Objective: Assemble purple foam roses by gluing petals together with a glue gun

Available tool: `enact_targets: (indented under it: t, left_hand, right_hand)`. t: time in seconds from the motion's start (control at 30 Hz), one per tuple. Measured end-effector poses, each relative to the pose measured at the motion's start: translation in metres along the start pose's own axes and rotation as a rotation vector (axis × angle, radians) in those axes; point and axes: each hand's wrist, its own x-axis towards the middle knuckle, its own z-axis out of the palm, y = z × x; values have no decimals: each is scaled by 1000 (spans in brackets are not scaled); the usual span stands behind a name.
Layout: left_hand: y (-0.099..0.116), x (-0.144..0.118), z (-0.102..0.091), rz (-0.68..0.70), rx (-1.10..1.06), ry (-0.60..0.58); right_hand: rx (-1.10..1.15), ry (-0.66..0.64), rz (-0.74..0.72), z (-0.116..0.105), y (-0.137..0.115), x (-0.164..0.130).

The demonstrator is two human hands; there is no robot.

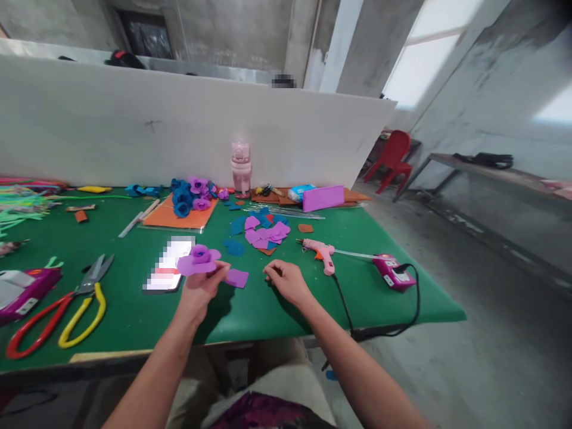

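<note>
My left hand [203,289] pinches a purple craft flower [199,260] with a dark blue centre, holding it above the table. A loose purple petal piece [237,278] lies right beside its fingertips. My right hand [286,280] is low over the green tabletop, its thumb and fingers curled together; whether anything is between them is hidden. Beyond the hands is a loose pile of purple petal pieces [268,234] mixed with blue petal pieces [234,247]. To the right of my right hand, a pink glue gun [322,252] lies with a clear glue stick in its back.
Scissors [89,292] with red and yellow handles and a phone [170,265] lie left. Finished flowers [191,195] rest on an orange sheet [179,219]. A pink bottle [241,170] stands by the white board [179,125]. A corded purple power box [392,272] sits near the right edge.
</note>
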Motion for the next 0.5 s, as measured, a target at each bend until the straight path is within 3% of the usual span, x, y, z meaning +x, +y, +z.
enact_targets:
  t: [0.13, 0.27, 0.37, 0.5]
  left_hand:
    - [4, 3, -15, -16, -37, 9]
    - [2, 0, -12, -19, -18, 13]
    - [0, -1, -10, -10, -4, 2]
    - [1, -2, -11, 9, 44, -20]
  right_hand:
    - [-236, -89, -103, 13, -9, 13]
    - [-419, -131, -105, 37, -24, 26]
    - [-452, -157, -136, 49, -30, 27]
    - [-355, -39, -138, 46, -29, 18]
